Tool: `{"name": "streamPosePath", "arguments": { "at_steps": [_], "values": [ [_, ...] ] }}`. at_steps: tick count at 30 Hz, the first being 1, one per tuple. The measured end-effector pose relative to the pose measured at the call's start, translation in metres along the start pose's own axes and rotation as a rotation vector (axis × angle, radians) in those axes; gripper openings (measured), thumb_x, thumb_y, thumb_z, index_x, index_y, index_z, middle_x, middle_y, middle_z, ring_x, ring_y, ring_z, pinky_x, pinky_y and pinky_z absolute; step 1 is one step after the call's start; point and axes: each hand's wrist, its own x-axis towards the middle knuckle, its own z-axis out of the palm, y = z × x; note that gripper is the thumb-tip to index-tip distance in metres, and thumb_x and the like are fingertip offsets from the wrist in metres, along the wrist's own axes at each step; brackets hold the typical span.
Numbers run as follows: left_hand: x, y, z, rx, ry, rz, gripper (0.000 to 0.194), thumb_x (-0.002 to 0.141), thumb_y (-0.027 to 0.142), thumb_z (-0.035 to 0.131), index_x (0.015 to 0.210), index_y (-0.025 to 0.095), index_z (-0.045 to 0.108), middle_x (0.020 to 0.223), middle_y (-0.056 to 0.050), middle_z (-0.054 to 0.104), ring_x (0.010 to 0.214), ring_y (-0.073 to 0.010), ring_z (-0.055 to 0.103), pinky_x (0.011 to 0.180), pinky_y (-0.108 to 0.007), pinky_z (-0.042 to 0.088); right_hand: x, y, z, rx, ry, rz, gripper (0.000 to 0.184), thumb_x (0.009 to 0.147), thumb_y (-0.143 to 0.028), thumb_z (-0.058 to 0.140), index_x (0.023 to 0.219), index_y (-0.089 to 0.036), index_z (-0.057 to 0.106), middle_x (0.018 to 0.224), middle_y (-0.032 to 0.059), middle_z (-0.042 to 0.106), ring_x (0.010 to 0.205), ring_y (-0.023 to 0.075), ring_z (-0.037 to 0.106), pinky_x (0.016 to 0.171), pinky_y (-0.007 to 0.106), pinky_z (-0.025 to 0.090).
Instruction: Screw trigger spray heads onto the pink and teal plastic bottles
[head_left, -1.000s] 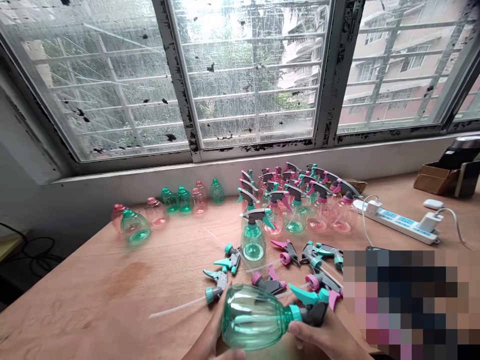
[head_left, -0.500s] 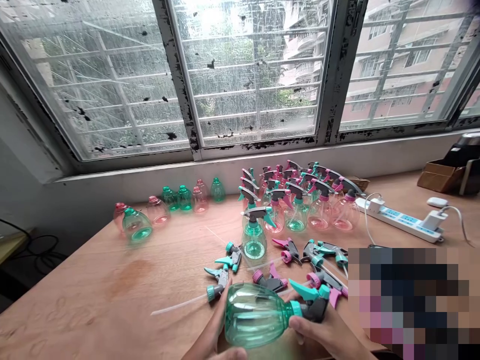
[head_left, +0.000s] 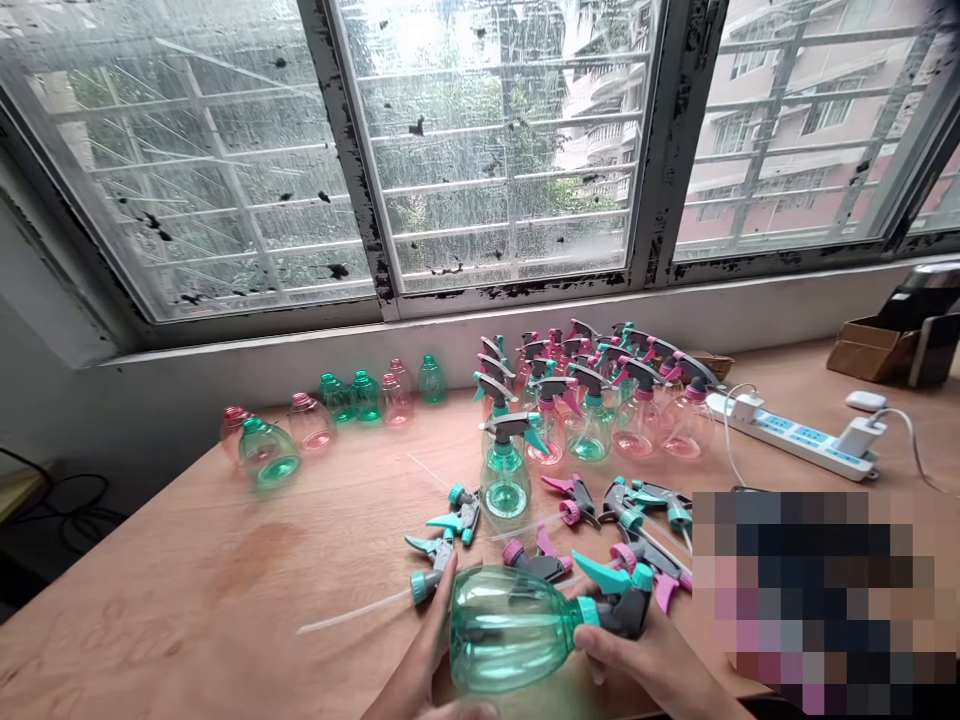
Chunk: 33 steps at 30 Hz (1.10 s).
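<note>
Bottle (head_left: 510, 632) held sideways at six o'clock

Left hand (head_left: 427, 668), half open, cups its base from nine o'clock, index finger pointing towards one. Right hand (head_left: 649, 660) wraps the spray head (head_left: 632, 606) at three, thumb aimed towards ten.

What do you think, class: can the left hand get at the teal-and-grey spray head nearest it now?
Probably not without letting go: the spray head lies close, but the left hand holds the base of the green bottle.
</note>
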Motion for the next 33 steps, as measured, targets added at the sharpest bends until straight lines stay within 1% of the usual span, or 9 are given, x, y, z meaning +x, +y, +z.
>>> {"name": "streamPosePath", "arguments": {
  "at_steps": [4,8,11,14,18,22,27,30,33],
  "values": [
    [-0.001,0.000,-0.005,0.121,0.047,0.032,0.102,0.094,0.044,0.081,0.175,0.039,0.019,0.188,-0.001,0.009,0.172,-0.0375,0.002,0.139,-0.051,0.006,0.002,0.001,-0.001,-0.013,-0.014,-0.003,0.058,0.070,-0.069,0.096,0.080,-0.018,0.069,0.062,-0.0013,0.065,0.059,0.0151,0.058,0.060,0.028,0.057],
    [0.000,0.004,0.001,0.120,0.059,0.007,0.102,0.097,0.038,0.079,0.175,0.041,0.012,0.187,-0.002,0.016,0.172,-0.0360,0.014,0.139,-0.053,0.011,0.002,-0.002,-0.002,-0.053,-0.004,-0.005,0.058,0.071,-0.071,0.094,0.075,-0.020,0.068,0.060,-0.0007,0.065,0.059,0.0166,0.060,0.060,0.030,0.059],
    [0.001,0.005,0.004,0.104,0.060,0.016,0.102,0.099,0.038,0.077,0.175,0.044,0.008,0.186,-0.001,0.021,0.172,-0.0340,0.015,0.139,-0.053,0.011,0.002,-0.002,-0.003,-0.072,-0.013,-0.007,0.060,0.071,-0.073,0.092,0.066,-0.020,0.065,0.060,0.0003,0.064,0.060,0.0173,0.062,0.061,0.030,0.060],
    [0.001,0.004,0.001,0.061,0.029,0.038,0.110,0.094,0.044,0.082,0.174,0.044,0.006,0.186,-0.002,0.020,0.171,-0.0365,0.014,0.138,-0.054,0.010,0.003,0.005,-0.003,-0.051,0.019,-0.005,0.059,0.069,-0.072,0.094,0.079,-0.019,0.071,0.060,-0.0010,0.065,0.060,0.0173,0.062,0.061,0.030,0.059],
    [0.000,-0.002,-0.005,-0.030,0.003,0.071,0.108,0.088,0.061,0.081,0.173,0.045,0.017,0.187,-0.004,0.015,0.171,-0.0417,0.014,0.137,-0.055,0.017,0.006,0.017,-0.004,-0.041,0.034,0.013,0.068,0.060,-0.075,0.096,0.090,-0.017,0.074,0.058,-0.0018,0.065,0.054,0.0164,0.060,0.057,0.030,0.056],
    [0.001,-0.010,-0.007,0.017,0.057,0.080,0.107,0.086,0.056,0.085,0.173,0.039,0.026,0.187,-0.009,0.013,0.171,-0.0432,0.011,0.135,-0.060,0.020,0.005,0.014,-0.003,-0.006,0.034,-0.008,0.065,0.066,-0.071,0.097,0.095,-0.017,0.076,0.059,-0.0017,0.066,0.056,0.0155,0.059,0.060,0.029,0.053],
    [0.003,-0.018,-0.004,-0.001,0.078,0.114,0.102,0.089,0.049,0.085,0.172,0.044,0.026,0.187,-0.005,0.014,0.170,-0.0429,0.016,0.132,-0.062,0.027,0.001,-0.001,0.000,-0.046,0.004,-0.003,0.061,0.070,-0.074,0.092,0.064,-0.020,0.065,0.059,0.0008,0.064,0.060,0.0177,0.061,0.062,0.029,0.055],
    [0.002,-0.016,-0.002,0.061,0.086,0.101,0.098,0.095,0.042,0.080,0.173,0.044,0.021,0.188,-0.002,0.010,0.171,-0.0401,0.016,0.135,-0.059,0.022,0.001,-0.002,0.000,-0.035,0.009,-0.004,0.060,0.071,-0.074,0.091,0.073,-0.020,0.067,0.058,-0.0004,0.064,0.058,0.0174,0.061,0.060,0.028,0.055],
    [0.001,-0.009,-0.001,0.158,0.096,0.083,0.101,0.097,0.045,0.077,0.175,0.039,0.014,0.187,-0.005,0.015,0.172,-0.0383,0.014,0.137,-0.057,0.009,0.002,0.000,0.000,-0.019,0.010,-0.007,0.059,0.073,-0.073,0.091,0.084,-0.020,0.069,0.059,-0.0011,0.066,0.056,0.0173,0.062,0.058,0.028,0.054]
  ]
}}
